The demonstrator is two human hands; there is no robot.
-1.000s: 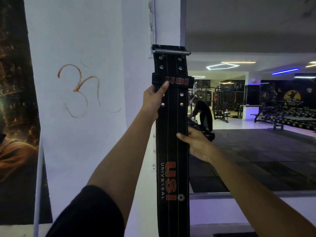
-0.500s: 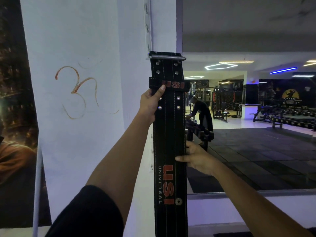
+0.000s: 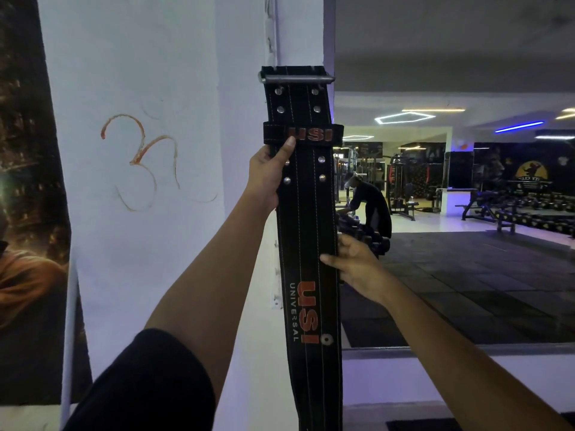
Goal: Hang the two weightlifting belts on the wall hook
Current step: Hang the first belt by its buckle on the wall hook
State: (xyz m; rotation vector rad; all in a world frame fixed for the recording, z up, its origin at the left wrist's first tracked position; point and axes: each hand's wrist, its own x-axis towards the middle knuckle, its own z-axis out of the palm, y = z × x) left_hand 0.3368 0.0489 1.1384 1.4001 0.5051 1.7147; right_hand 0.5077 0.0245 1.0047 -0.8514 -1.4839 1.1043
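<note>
White wall (image 3: 161, 275) edge at 12 o'clock, hook not visible – likely hidden behind belt top

Belt (image 3: 306, 231) held vertical, long axis 12–6, flat against wall edge, buckle bar (image 3: 295, 78) up top

Left hand (image 3: 267, 178) clamped on belt's left edge just under keeper loop (image 3: 303, 134) – nearer buckle, so likely does the hooking

Right hand (image 3: 357, 265) at 4 o'clock, pinching right edge lower down, steadying

Second belt not seen
</note>
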